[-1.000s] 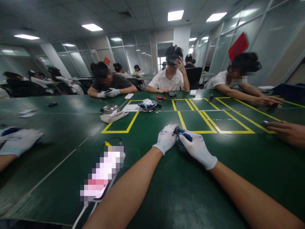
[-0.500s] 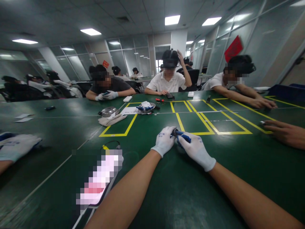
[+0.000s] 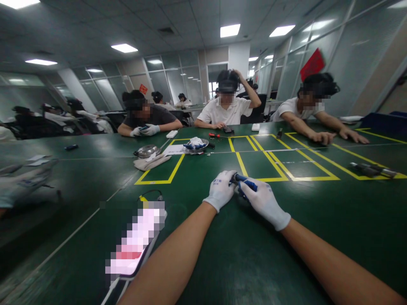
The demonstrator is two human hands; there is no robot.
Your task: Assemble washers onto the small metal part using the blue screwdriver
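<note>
Both of my hands wear white gloves with blue coating on the palm side. My left hand [image 3: 221, 190] is closed around one end of a small dark cylindrical object [image 3: 234, 178], just above the green table [image 3: 197, 254]. Close against it, my right hand [image 3: 263, 197] has its fingers curled on the same object, the blue thumb and finger surfaces showing. Most of the object is hidden by the gloves, so its exact kind is unclear. Left of my forearm lies a phone [image 3: 136, 241] with a blurred-out bright screen.
Ahead are yellow tape outlines [image 3: 240, 163], a metal dish [image 3: 203, 146] holding gloves, a metal lid [image 3: 148, 150] and a folded beige cloth [image 3: 152, 162]. Dark metallic parts [image 3: 372, 170] lie at right. Co-workers sit opposite; a gloved hand [image 3: 23, 186] blurs at left.
A co-worker's bare hand at right has withdrawn, revealing the dark metallic parts. The left neighbour's gloved hand has moved and blurred. Opposite right, a person's hand has shifted left. My grip looks the same.
</note>
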